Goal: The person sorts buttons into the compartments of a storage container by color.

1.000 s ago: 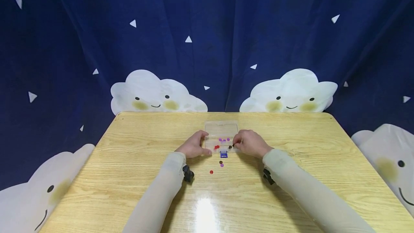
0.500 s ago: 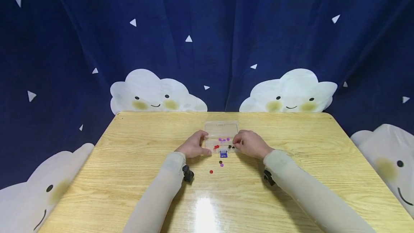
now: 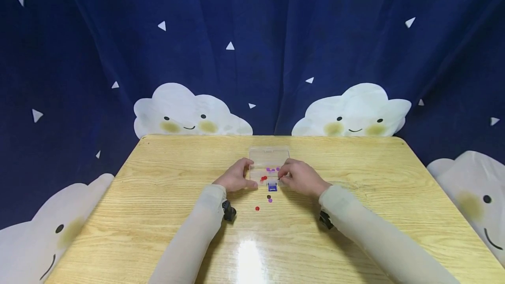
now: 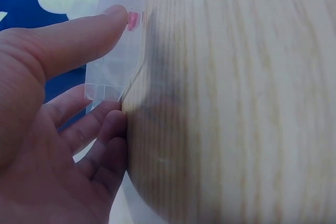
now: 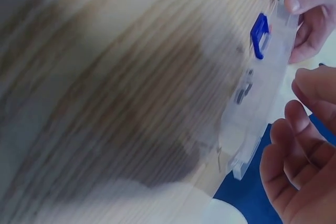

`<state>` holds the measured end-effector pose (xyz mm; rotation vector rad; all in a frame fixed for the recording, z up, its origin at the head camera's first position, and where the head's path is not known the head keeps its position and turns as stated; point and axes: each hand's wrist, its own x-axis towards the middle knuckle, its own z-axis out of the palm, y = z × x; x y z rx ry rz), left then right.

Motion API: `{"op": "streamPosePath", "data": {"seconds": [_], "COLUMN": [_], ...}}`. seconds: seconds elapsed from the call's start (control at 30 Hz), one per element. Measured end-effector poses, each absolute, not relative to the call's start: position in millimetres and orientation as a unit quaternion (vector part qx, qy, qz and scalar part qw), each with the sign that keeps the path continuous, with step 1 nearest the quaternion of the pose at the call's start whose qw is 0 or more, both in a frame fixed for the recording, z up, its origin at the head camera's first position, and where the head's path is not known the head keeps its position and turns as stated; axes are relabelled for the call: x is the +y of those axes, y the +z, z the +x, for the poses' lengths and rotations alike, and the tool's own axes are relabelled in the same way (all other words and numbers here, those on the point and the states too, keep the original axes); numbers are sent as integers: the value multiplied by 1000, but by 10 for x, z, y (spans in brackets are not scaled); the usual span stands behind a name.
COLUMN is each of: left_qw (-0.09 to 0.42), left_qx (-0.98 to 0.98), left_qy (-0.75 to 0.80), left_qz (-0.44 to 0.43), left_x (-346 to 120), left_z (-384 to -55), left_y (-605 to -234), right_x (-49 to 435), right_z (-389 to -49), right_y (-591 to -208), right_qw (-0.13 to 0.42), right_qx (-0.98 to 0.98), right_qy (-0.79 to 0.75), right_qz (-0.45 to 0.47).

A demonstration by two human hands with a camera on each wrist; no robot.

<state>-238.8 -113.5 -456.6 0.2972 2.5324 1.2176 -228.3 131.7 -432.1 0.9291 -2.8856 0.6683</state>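
Note:
A clear plastic box (image 3: 269,157) with its lid raised stands on the table, a blue latch (image 3: 272,187) at its front. My left hand (image 3: 235,177) grips its left end, thumb on the front wall and fingers behind in the left wrist view. Inside lie red pieces (image 3: 263,179) at the left and purple pieces (image 3: 273,170) toward the back. Two dark pieces (image 5: 244,90) show through the wall in the right wrist view. Over the box's right part, my right hand (image 3: 303,179) pinches a small dark disc (image 5: 322,65), mostly hidden by the fingertips.
On the wooden table (image 3: 177,161), in front of the box, lie a dark disc (image 3: 269,197), a purple disc (image 3: 270,200) and a red disc (image 3: 257,208). A blue curtain (image 3: 252,56) with clouds hangs behind the table.
My right hand has shifted slightly left over the box, its fingertips now covering where dark pieces showed. The left hand keeps its hold on the box.

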Motion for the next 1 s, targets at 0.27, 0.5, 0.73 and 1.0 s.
{"op": "streamPosePath", "data": {"seconds": [0.27,0.5,0.73,1.0], "left_qw": [159,153,153,152], "left_qx": [882,886,886,886], "left_qy": [431,425,422,423], "left_qz": [102,106,111,115], "left_x": [-1136,-1138,-1148,-1147], "left_z": [-2388,-2396,-2385,-2391], "left_y": [-4562,-4565,-4555,-4556], "right_x": [1236,1154,1078,1031], "right_z": [-2197,-2127,-2055,-2002], "right_y": [-4284,-4286,-4303,-4328], "right_qw": [7,21,3,4], "right_qx": [-924,-910,-906,-897], "right_qy": [215,211,204,205], "right_qz": [316,355,370,392]}}
